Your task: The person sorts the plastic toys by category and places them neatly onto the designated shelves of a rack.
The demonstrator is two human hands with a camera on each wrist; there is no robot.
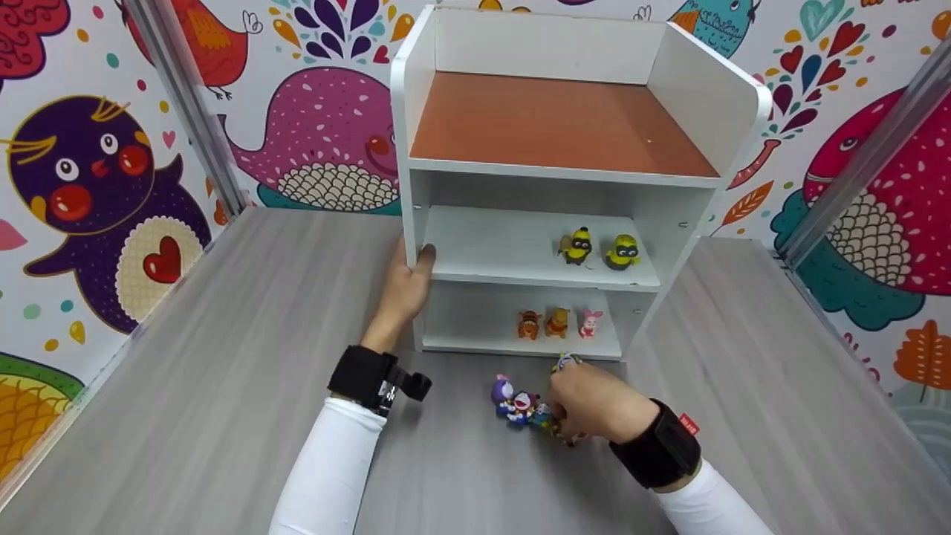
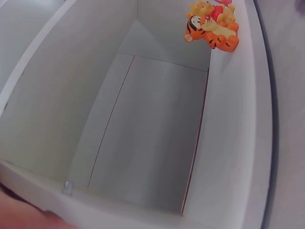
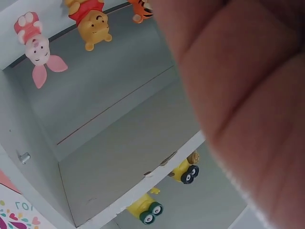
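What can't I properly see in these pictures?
Head view: the right hand partly covers the floor figurines; whether it grips one is unclear.
Head view: the shelf's side panel hides part of the left hand.
Left wrist view: frame edges cut off the left hand.
Right wrist view: right hand and top edge hide much of the tiger figurine.

From where I stood, I could read no word for certain. 1 red tag (image 1: 689, 424) on the right black wristband (image 1: 657, 446) carried pale lettering, too small to make out. The patterned wall (image 1: 312, 141) bore a short row of pale green marks (image 3: 24, 206); whether letters, digits or drawing, I couldn't tell.
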